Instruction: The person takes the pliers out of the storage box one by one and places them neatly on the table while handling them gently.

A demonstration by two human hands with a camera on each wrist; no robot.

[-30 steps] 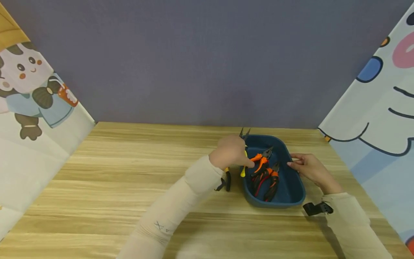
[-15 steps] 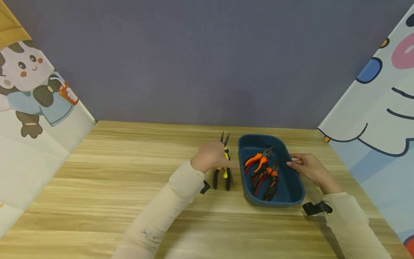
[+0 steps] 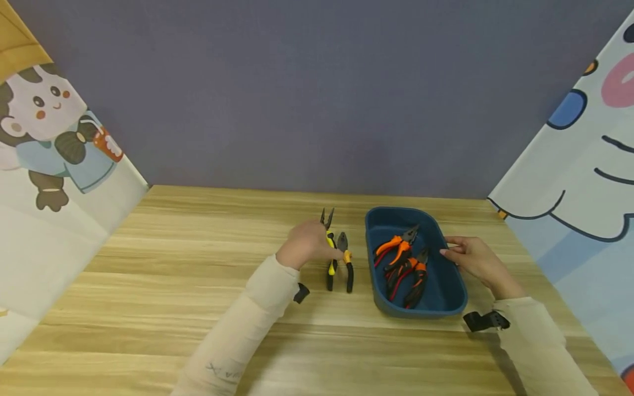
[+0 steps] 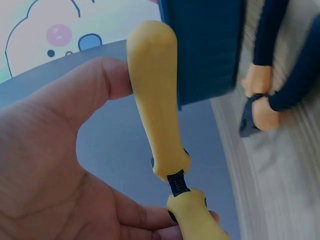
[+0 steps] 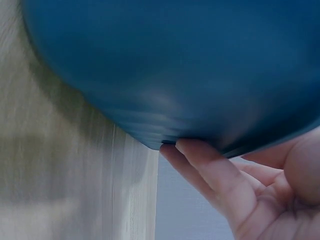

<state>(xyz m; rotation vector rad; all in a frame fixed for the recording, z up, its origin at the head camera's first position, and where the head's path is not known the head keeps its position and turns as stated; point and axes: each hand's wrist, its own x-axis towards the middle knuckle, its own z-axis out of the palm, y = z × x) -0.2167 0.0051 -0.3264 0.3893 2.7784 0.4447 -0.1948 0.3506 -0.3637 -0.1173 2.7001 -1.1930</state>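
Observation:
My left hand (image 3: 308,243) pinches a pair of long-nose pliers (image 4: 157,100) between thumb and fingers, by yellow-and-black handles. Their slim dark jaws point toward the back wall. Just right of that hand, a second pair of pliers (image 3: 349,272), blunter-nosed with yellow-and-black handles, lies on the table. My right hand (image 3: 479,263) grips the right rim of a dark blue plastic bin (image 3: 448,286), thumb on the inner side and fingers outside. Inside the bin rest orange-and-black pliers (image 3: 402,248) and more pliers with dark, red-edged handles (image 3: 417,280).
The wood-grain table (image 3: 198,275) meets a grey wall (image 3: 317,99) at the back. Cartoon-printed panels stand at left (image 3: 54,143) and right (image 3: 594,165). A black wrist-camera mount (image 3: 486,319) sits at the right cuff.
My left hand has carried the long-nose pliers leftward from over the bin's left rim, uncovering the second yellow-and-black pair on the table. The right hand and bin stay put.

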